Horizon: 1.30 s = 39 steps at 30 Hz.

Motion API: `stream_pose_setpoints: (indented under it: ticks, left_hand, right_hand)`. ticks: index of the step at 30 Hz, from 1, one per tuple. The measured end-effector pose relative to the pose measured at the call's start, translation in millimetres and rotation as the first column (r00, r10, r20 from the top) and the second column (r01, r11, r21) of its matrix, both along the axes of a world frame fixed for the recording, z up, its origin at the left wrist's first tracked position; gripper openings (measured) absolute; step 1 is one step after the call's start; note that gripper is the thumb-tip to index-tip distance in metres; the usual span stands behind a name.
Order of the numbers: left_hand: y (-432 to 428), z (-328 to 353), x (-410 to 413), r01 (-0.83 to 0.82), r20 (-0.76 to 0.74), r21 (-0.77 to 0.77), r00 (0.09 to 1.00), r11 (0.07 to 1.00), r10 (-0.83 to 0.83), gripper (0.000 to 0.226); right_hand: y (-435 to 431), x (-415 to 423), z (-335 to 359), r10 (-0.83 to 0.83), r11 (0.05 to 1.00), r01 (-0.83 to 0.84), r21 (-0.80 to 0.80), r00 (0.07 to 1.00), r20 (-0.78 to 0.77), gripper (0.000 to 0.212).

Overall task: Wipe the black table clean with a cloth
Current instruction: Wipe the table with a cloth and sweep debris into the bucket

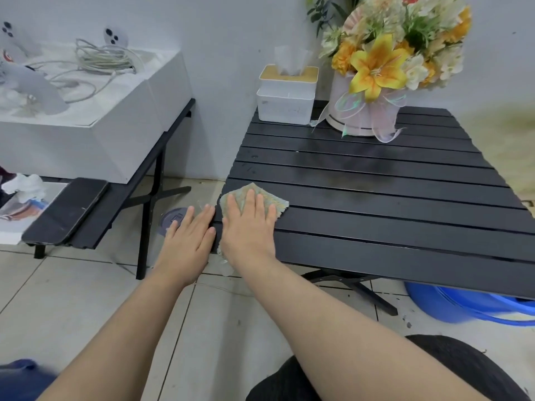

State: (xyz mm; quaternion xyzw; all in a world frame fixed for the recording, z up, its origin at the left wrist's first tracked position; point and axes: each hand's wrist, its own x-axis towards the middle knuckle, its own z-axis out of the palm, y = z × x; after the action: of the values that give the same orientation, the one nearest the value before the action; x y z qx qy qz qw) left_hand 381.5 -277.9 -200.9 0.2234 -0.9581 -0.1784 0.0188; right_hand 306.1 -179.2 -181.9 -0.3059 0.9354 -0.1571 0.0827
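Pressing cloth (241,199) onto black table (376,215), right hand (249,230) lies flat.

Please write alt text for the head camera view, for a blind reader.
A person's right hand presses a greenish cloth flat on the left corner of a black slatted table; the left hand lies open beside the table. A tissue box and flower bouquet stand at the far edge.

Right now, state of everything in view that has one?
Cloth, flat on table's near left corner, under right hand.
Right hand, open, pressing cloth.
Left hand, open, at table's left edge, off the cloth.
Table, dull smears mid-top.
Tissue box, upright, tissue poking out.
Phone, screen dark, flat on side bench.
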Motion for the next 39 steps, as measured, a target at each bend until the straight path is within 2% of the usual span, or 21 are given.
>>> stream_pose_setpoints:
  ticks: [5,7,9,12,14,17,23,25,27,29,31,33,35,37,39]
  left_hand:
    - [-0.3,6.4,-0.4,0.036,0.053,-0.096,0.998,0.995,-0.031,0.05]
    - [-1.7,13.8,-10.0,0.038,0.057,-0.108,0.998,0.993,-0.032,0.05]
    - [-1.1,19.9,-32.5,0.076,0.051,-0.099,0.996,0.992,-0.071,0.05]
    - [0.9,23.7,-80.6,0.172,0.047,-0.028,0.984,0.985,-0.17,0.052]
    - [0.2,22.1,-107.7,0.203,0.065,0.002,0.977,0.979,-0.202,0.052]
    - [-5.3,15.6,-127.9,0.222,0.089,-0.049,0.972,0.974,-0.218,0.052]
    - [-9.4,5.8,-133.1,0.206,0.08,-0.048,0.976,0.977,-0.201,0.051]
    - [-10.1,5.5,-133.2,0.204,0.082,-0.046,0.976,0.978,-0.2,0.051]
    - [-9.6,6.0,-132.3,0.206,0.083,-0.043,0.976,0.978,-0.202,0.051]
    - [-8.7,6.2,-130.5,0.207,0.062,-0.04,0.977,0.978,-0.204,0.051]
    - [-7.4,6.5,-131.1,0.215,0.049,-0.041,0.976,0.976,-0.213,0.051]
    - [-7.9,5.8,-132.5,0.219,0.047,-0.049,0.975,0.975,-0.217,0.051]
    - [-7.8,5.2,-133.0,0.217,0.048,-0.049,0.976,0.975,-0.214,0.051]
    - [-7.1,5.0,-133.3,0.214,0.052,-0.049,0.976,0.976,-0.211,0.051]
    - [-7.5,5.2,-133.8,0.212,0.061,-0.049,0.976,0.976,-0.209,0.051]
  right_hand:
    - [37.5,-26.4,1.6,0.033,0.999,-0.033,0.001,0.999,-0.015,0.057]
    - [87.3,-62.1,-4.0,-0.025,0.999,0.031,0.033,0.987,-0.16,0.055]
    - [144.2,-101.5,-5.4,-0.16,0.977,0.189,0.099,0.954,-0.252,0.051]
    - [190.4,-135.7,-0.9,-0.406,0.908,0.407,0.099,0.913,-0.039,0.052]
    - [186.0,-136.0,-1.5,-0.452,0.886,0.454,0.098,0.891,-0.041,0.052]
    - [149.7,-129.1,-6.7,-0.425,0.899,0.434,0.059,0.896,-0.128,0.052]
    - [19.7,-119.7,-10.8,-0.178,0.984,0.179,0.006,0.981,-0.084,0.051]
    - [14.9,-122.3,-11.8,-0.087,0.995,0.092,0.039,0.989,-0.117,0.055]
    - [48.0,-139.6,-16.5,0.017,0.991,0.012,0.137,0.978,-0.207,0.061]
    - [101.3,-166.6,-22.2,-0.035,0.984,0.081,0.159,0.961,-0.274,0.057]
    - [162.6,-189.9,-23.9,-0.215,0.959,0.26,0.114,0.926,-0.31,0.052]
    - [203.0,-196.2,-18.2,-0.456,0.88,0.473,0.042,0.866,-0.208,0.054]
    - [194.1,-191.1,-13.0,-0.6,0.789,0.612,0.055,0.787,-0.143,0.051]
    - [148.7,-180.6,-9.2,-0.57,0.807,0.584,0.087,0.809,-0.143,0.05]
    - [86.7,-165.3,-13.1,-0.403,0.908,0.413,0.074,0.907,-0.121,0.05]
